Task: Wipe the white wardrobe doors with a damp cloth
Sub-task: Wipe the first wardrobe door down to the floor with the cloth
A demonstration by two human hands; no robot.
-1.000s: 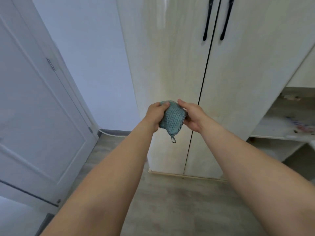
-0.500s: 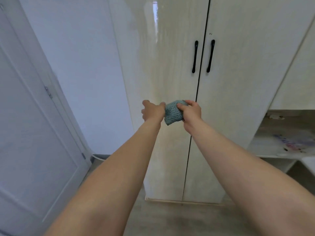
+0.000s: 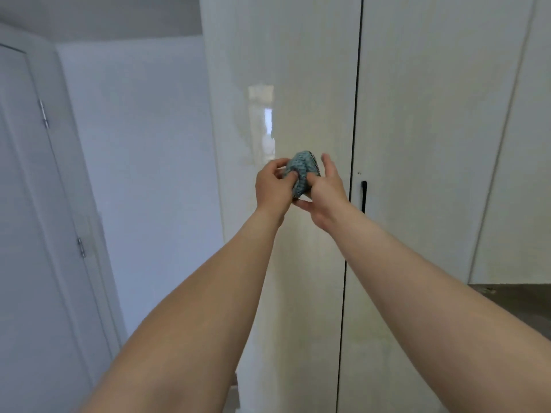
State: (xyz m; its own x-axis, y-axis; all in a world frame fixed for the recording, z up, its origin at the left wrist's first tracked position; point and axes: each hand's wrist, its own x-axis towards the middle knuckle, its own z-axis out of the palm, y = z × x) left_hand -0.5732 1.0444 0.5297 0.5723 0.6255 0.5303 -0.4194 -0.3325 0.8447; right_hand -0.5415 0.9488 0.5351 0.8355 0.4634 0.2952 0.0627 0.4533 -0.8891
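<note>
A bunched teal knitted cloth [image 3: 301, 171] is held up in front of the glossy white left wardrobe door [image 3: 286, 84]. My left hand [image 3: 272, 189] pinches its left side with thumb and fingers. My right hand [image 3: 323, 195] cups it from the right and below, index finger raised straight. The cloth sits just left of the dark seam between the two doors. The right wardrobe door [image 3: 432, 144] carries a black handle [image 3: 363, 196], partly hidden behind my right wrist. Whether the cloth touches the door cannot be told.
A white room door [image 3: 26, 234] with metal hinges stands at the left, with a pale wall [image 3: 140, 159] between it and the wardrobe. A further cabinet panel [image 3: 518, 189] is at the right, above a shelf edge [image 3: 512, 289].
Both hands rose with the cloth from low on the doors to handle height. The view tilted up, so the floor dropped out of sight. My right index finger lifted off the cloth.
</note>
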